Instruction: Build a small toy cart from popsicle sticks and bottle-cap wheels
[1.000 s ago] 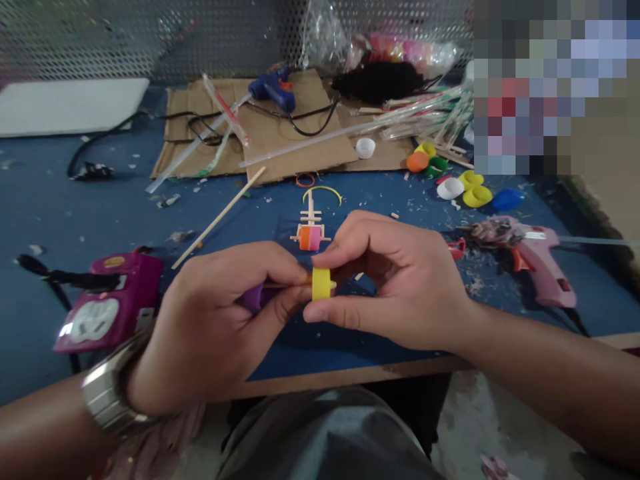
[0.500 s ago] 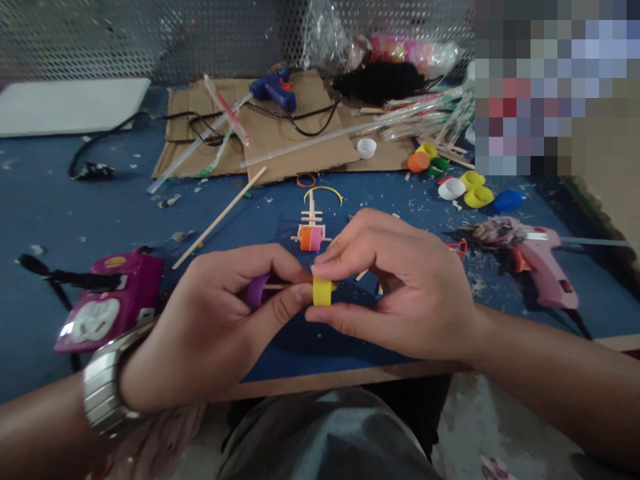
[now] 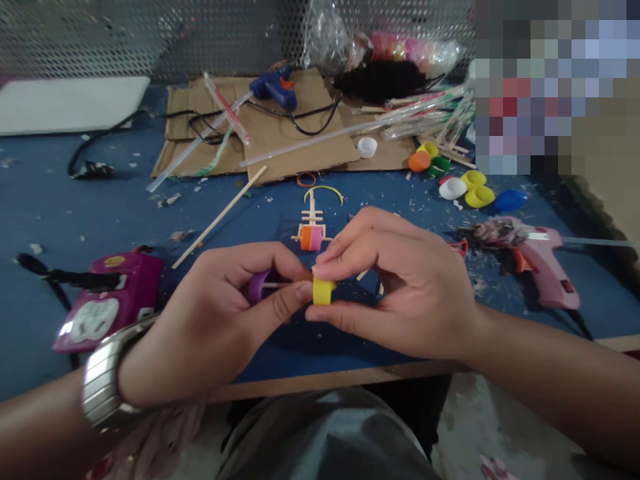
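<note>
My right hand [image 3: 395, 287] pinches a yellow bottle cap [image 3: 323, 291] between thumb and fingers. My left hand [image 3: 235, 313] is closed round a thin wooden stick [image 3: 273, 285] that carries a purple cap [image 3: 257, 287] on its left part. The stick points toward the yellow cap, and my left thumb touches or nearly touches that cap. Something orange shows between my left fingertips, mostly hidden. Just beyond my hands lies a small stick frame [image 3: 313, 217] with an orange and pink pair of caps [image 3: 311, 238] on its near end.
A pink glue gun [image 3: 543, 260] lies at the right, a purple power socket [image 3: 110, 300] at the left. Behind are a long stick [image 3: 220, 217], cardboard [image 3: 300, 147], a blue glue gun [image 3: 275, 90] and loose caps [image 3: 479, 195]. A black cord [image 3: 75, 150] runs across the back left.
Almost nothing differs. The purple cap has turned slightly and my left hand has shifted very little; both hands keep their grip at the yellow cap.
</note>
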`<state>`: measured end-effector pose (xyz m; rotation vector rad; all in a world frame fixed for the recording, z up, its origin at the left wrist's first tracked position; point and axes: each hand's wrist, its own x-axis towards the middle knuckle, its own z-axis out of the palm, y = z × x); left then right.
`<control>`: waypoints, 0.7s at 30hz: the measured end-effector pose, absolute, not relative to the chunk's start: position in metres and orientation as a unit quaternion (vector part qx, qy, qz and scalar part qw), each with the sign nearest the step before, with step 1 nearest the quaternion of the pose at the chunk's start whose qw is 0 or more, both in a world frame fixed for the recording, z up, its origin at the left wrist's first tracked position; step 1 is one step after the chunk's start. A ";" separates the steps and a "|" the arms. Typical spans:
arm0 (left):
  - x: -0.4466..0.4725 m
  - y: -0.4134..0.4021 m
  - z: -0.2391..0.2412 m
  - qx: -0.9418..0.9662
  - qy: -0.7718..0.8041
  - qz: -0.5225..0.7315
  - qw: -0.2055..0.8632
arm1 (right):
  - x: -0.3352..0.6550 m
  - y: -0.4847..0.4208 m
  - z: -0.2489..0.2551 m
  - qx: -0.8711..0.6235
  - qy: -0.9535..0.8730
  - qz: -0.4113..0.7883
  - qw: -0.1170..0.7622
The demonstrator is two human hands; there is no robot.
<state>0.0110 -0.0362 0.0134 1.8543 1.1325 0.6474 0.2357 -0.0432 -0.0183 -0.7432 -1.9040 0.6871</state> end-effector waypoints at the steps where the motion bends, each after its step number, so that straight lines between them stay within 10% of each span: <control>1: 0.011 -0.036 0.013 0.747 0.451 0.264 0.411 | 0.235 -0.043 -0.018 -0.306 -0.775 0.285 0.474; 21: 0.011 -0.042 0.012 0.796 0.435 0.283 0.313 | 0.232 -0.046 -0.019 -0.345 -0.731 0.358 0.467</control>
